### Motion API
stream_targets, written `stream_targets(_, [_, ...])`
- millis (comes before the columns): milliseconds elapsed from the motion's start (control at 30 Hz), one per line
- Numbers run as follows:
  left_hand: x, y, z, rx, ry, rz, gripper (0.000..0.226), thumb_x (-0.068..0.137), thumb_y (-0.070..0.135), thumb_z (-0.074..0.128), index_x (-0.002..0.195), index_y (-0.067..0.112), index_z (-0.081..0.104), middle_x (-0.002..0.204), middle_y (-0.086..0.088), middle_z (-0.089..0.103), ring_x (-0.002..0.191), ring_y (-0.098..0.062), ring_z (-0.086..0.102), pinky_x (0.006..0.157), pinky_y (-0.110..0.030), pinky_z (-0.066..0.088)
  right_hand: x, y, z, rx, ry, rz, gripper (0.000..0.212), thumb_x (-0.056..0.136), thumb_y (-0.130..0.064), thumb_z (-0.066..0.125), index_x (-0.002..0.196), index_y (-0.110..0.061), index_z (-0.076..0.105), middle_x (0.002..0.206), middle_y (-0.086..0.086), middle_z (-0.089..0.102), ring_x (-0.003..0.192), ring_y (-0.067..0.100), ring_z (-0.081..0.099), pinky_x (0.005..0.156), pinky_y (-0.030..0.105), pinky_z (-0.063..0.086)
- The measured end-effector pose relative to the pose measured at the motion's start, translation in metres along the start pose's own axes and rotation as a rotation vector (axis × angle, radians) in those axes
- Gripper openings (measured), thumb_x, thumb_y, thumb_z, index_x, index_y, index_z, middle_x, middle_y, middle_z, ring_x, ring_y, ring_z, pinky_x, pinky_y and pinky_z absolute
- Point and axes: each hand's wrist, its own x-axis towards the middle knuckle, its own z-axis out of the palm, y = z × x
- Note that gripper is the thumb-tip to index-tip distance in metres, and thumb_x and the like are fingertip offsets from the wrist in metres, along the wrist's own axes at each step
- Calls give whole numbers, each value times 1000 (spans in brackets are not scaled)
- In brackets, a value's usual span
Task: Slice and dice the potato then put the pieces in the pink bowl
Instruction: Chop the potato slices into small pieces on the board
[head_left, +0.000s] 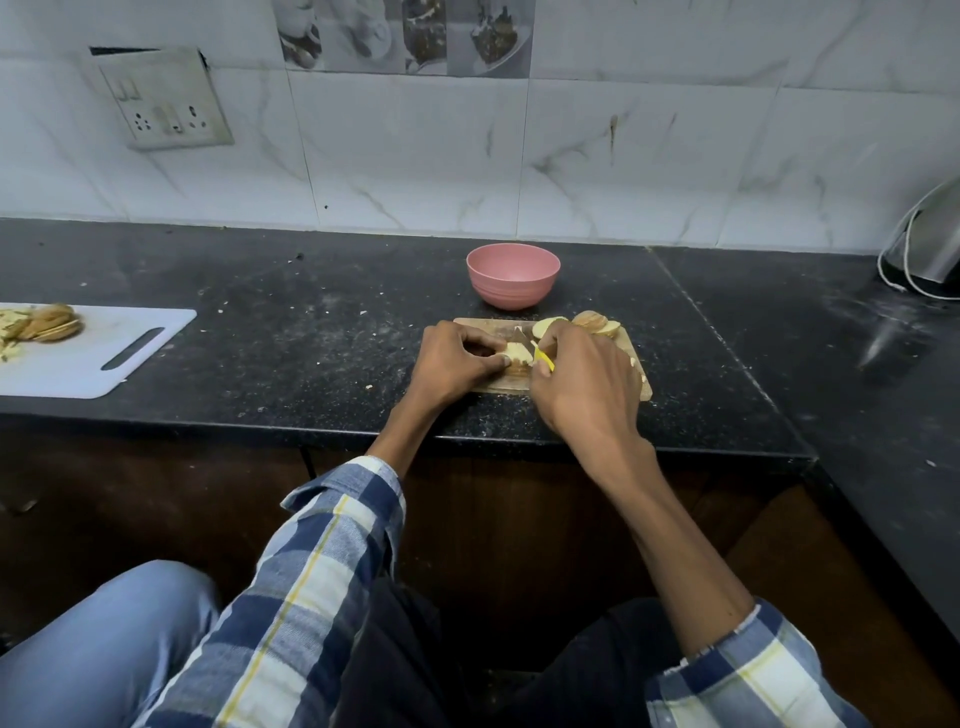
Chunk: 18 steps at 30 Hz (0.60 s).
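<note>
My left hand has its fingers curled and pinches a pale yellow cut piece of potato down on the small brown wooden cutting board. My right hand is wrapped around a knife with a yellow handle. I can only see a bit of the yellow handle and a little of the dark blade, which sits just beside the potato piece between my two hands.

More round potato slices with brown skin lie at the far end of the same board, near my right hand. The round pink plastic bowl stands on the black speckled stone counter, just behind the board. I cannot see any pieces inside it from here.

Far to my left lies a white plastic cutting board with a long handle hole. It has a heap of sliced potato on it. A white switch and socket plate hangs on the white marble tile wall. At the far right stands a shiny metal thing with a white cord.
</note>
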Motion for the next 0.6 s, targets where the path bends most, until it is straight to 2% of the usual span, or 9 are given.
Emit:
stream_targets(100, [0, -1, 1, -3, 8, 2, 19, 77, 21, 90, 95, 18, 85, 90, 8, 80, 80, 3, 72, 76, -13, 54, 6, -3, 7, 6, -20, 6, 25, 93, -26, 69, 116, -21, 66, 108, 6, 71, 100, 32, 66, 77, 40, 49])
stream_targets(200, [1, -1, 2, 0, 20, 13, 19, 76, 20, 90, 94, 18, 85, 90, 8, 80, 79, 4, 72, 76, -13, 53, 9, -4, 11, -7, -59, 26, 26, 93, -25, 70, 119, -20, 66, 113, 8, 70, 103, 33, 65, 76, 39, 46])
stream_targets(333, [2, -6, 3, -11, 13, 34, 17, 77, 19, 90, 92, 18, 85, 89, 8, 80, 81, 1, 73, 82, -23, 59, 6, -5, 18, -2, -71, 27, 27, 95, -25, 68, 121, -20, 63, 115, 8, 69, 106, 32, 64, 79, 40, 46])
stream_targets(467, [3, -7, 3, -12, 12, 35, 17, 77, 19, 90, 93, 18, 85, 90, 8, 80, 82, 0, 74, 85, -27, 60, 2, -2, 18, 10, -56, 53, 22, 95, -25, 67, 117, -21, 63, 111, 6, 69, 104, 31, 64, 76, 37, 42])
stream_targets(600, [3, -5, 4, 6, 17, 28, 17, 77, 20, 89, 94, 18, 85, 88, 9, 80, 81, 0, 73, 84, -28, 60, -5, 5, 11, 41, -65, 84, 17, 95, -28, 67, 112, -24, 65, 104, 1, 69, 99, 27, 65, 75, 37, 46])
